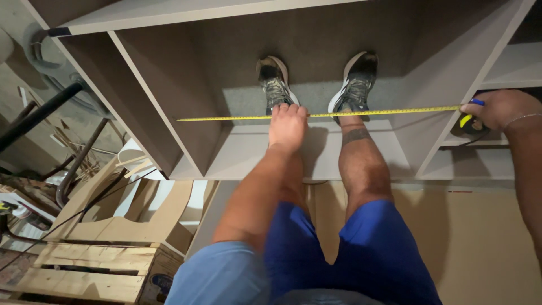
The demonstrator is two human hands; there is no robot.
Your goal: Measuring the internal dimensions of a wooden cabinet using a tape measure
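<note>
My right hand [499,108] keeps a closed grip on a yellow-and-blue tape measure case [470,120] at the cabinet's right upright, while my left hand [287,125] lies flat, fingers together, pressing the yellow tape blade [316,114] against the front edge of a shelf board. The thin, ruled blade runs taut and level from the left divider panel [164,96] to the case. The cabinet [316,39] is smooth grey laminated board with pale cut edges, lying on its back on brown cardboard [480,237]. My worn mesh sneakers [275,85] stand inside the middle compartment. At lower left sit a rough slatted wooden pallet [84,265], a cardboard box with a dark round label [162,280], and curved plywood offcuts [164,209]
</note>
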